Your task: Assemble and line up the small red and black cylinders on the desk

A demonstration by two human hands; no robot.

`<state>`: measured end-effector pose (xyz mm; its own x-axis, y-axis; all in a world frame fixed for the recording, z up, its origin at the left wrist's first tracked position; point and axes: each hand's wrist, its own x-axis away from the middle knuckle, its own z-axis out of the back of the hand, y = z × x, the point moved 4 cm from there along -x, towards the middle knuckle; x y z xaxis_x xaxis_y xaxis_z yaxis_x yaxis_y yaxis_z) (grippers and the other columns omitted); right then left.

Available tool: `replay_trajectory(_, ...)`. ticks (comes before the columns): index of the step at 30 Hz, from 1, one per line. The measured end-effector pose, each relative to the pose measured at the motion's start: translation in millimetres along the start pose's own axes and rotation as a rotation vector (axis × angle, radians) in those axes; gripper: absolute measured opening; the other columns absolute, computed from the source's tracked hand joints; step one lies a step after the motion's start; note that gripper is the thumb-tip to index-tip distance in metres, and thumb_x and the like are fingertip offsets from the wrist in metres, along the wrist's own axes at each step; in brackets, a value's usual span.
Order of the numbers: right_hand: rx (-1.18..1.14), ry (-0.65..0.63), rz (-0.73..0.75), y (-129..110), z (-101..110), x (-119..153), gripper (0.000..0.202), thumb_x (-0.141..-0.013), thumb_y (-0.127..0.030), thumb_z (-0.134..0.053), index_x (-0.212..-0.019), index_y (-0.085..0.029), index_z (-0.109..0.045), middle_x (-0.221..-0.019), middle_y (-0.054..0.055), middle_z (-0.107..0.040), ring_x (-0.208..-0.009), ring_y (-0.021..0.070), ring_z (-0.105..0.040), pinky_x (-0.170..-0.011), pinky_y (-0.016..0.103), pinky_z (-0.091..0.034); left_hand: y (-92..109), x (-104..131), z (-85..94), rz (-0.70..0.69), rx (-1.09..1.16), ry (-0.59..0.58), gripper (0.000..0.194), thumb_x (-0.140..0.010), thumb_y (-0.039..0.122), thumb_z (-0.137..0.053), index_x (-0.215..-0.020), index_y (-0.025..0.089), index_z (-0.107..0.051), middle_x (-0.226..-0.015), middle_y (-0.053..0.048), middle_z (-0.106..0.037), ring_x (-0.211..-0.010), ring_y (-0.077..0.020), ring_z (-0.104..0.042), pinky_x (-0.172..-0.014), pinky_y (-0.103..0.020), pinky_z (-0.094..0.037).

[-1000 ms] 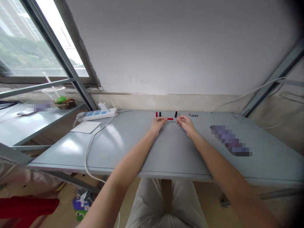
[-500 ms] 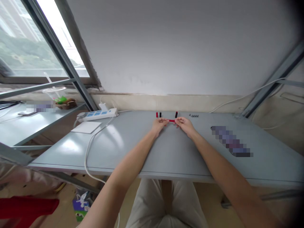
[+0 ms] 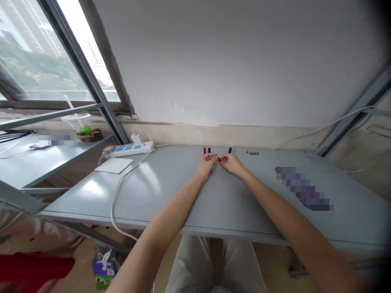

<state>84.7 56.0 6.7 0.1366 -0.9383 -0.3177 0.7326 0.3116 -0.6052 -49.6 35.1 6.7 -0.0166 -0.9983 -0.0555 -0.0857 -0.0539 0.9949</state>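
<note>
Over the far middle of the grey table, my left hand and my right hand meet with fingertips pinched on a small red stick-like piece. Most of it is covered by the fingers, so its exact kind cannot be made out. Just behind my left hand stand a short red cylinder and a short black cylinder, side by side and upright. A dark cylinder with a red top stands behind my right hand. Several tiny grey metallic pieces lie in a row farther right.
A blurred-out phone-like slab lies on the table at right. To the left are a power strip, a white flat pad and a white cable running over the front edge. The wall rises behind.
My hands have drawn closer together, and less of the red piece shows between them. It now looks tilted rather than level. The whole view has shifted slightly.
</note>
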Motion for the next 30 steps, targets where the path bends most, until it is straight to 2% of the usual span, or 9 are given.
replay_trajectory(3, -0.027, 0.002, -0.164, 2.8, -10.9, -15.9, 0.007, -0.067, -0.018, -0.061, -0.073, -0.015, -0.063, -0.068, 0.003, -0.065, -0.063, 0.0142, -0.057, -0.058, 0.023, -0.04, -0.8, -1.9, 6.1, 0.017, 0.02, 0.121, 0.008, -0.077, 0.02, -0.056, -0.082, 0.014, -0.058, -0.077, -0.006, -0.063, -0.059, -0.0076, -0.051, -0.06, -0.022, -0.041)
replay_trajectory(7, -0.003, 0.039, -0.232, 5.5, -23.2, -32.5, 0.007, -0.068, -0.017, -0.06, -0.074, -0.016, -0.064, -0.076, 0.006, -0.067, -0.071, 0.0157, -0.06, -0.064, 0.024, -0.042, -0.7, -5.2, 15.5, 0.031, 0.076, 0.239, 0.008, -0.081, 0.021, -0.05, -0.077, 0.015, -0.055, -0.077, -0.005, -0.062, -0.058, -0.0074, -0.05, -0.059, -0.022, -0.04)
replay_trajectory(15, 0.122, 0.101, -0.312, 11.2, -39.0, -41.3, 0.019, -0.073, -0.025, -0.055, -0.088, -0.019, -0.066, -0.092, 0.007, -0.068, -0.088, 0.0209, -0.061, -0.077, 0.031, -0.043, -3.5, -9.0, 21.9, 0.052, 0.085, 0.281, 0.008, -0.08, 0.02, -0.05, -0.074, 0.015, -0.053, -0.071, -0.002, -0.06, -0.051, -0.0058, -0.045, -0.057, -0.02, -0.039)
replay_trajectory(20, 0.137, 0.091, -0.364, 10.9, -40.3, -42.7, 0.019, -0.074, -0.029, -0.055, -0.087, -0.021, -0.067, -0.093, 0.006, -0.068, -0.092, 0.022, -0.06, -0.082, 0.034, -0.041, -6.0, -10.1, 21.8, 0.041, 0.06, 0.275, 0.008, -0.08, 0.02, -0.05, -0.074, 0.015, -0.054, -0.072, -0.003, -0.06, -0.055, -0.0071, -0.048, -0.059, -0.021, -0.04)
replay_trajectory(24, 0.144, 0.084, -0.33, 11.1, -41.5, -43.9, 0.017, -0.074, -0.028, -0.056, -0.085, -0.02, -0.066, -0.094, 0.008, -0.068, -0.092, 0.0224, -0.06, -0.082, 0.035, -0.041, -10.7, -14.6, 21.9, 0.04, -0.008, 0.256, 0.01, -0.08, 0.022, -0.05, -0.075, 0.016, -0.055, -0.073, -0.004, -0.061, -0.058, -0.0085, -0.05, -0.06, -0.022, -0.041)
replay_trajectory(27, 0.147, 0.121, -0.259, 10.9, -41.7, -40.4, 0.022, -0.074, -0.027, -0.057, -0.093, -0.018, -0.063, -0.096, 0.009, -0.066, -0.094, 0.023, -0.059, -0.083, 0.035, -0.042, -15.4, -19.2, 19.8, -0.002, -0.146, 0.183, 0.012, -0.08, 0.021, -0.049, -0.073, 0.015, -0.057, -0.068, -0.003, -0.06, -0.059, -0.0093, -0.051, -0.061, -0.022, -0.041)
replay_trajectory(30, 0.135, 0.179, -0.186, 12.8, -38.0, -29.0, 0.033, -0.073, -0.023, -0.057, -0.106, -0.016, -0.057, -0.098, 0.01, -0.064, -0.098, 0.023, -0.056, -0.085, 0.036, -0.041, -17.9, -20.1, 13.9, -0.121, -0.399, 0.05, 0.012, -0.077, 0.019, -0.051, -0.069, 0.015, -0.059, -0.062, -0.002, -0.058, -0.059, -0.0105, -0.051, -0.063, -0.023, -0.041)
